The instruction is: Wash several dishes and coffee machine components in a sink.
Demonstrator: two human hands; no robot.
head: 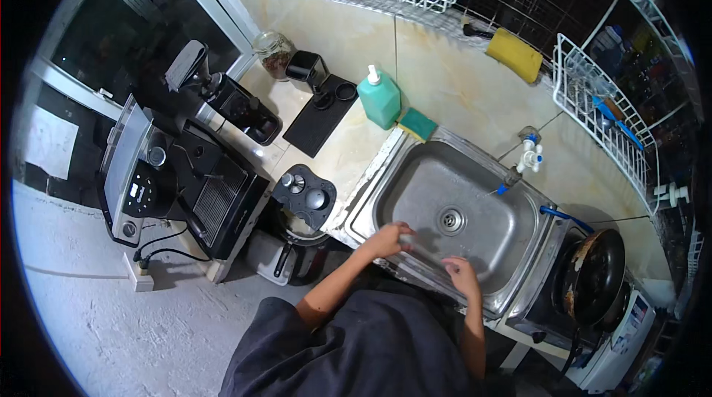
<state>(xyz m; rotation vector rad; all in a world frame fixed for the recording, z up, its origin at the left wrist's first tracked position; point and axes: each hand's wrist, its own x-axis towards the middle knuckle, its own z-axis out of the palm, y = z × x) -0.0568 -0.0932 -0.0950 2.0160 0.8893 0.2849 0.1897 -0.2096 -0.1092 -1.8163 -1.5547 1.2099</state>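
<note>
Both of my hands are over the front edge of a stainless steel sink (406,191). My left hand (391,239) is above the near left part of the rim, its fingers apart and slightly blurred. To its right, my right hand (464,277) has its fingers loosely bent. I see nothing held in either one, and they do not touch each other. The round drain strainer (451,220) lies in the basin beyond them. A white plastic tap (529,156) with blue parts juts from the tiled wall over the basin's far right side.
A green soap pump bottle (380,99) and sponge (418,124) stand behind the sink. Left are an espresso machine (189,185), coffee grinder (245,110) and tamping stand (305,196). A frying pan (598,274) sits on the stove at right. Wire racks (606,124) hang above.
</note>
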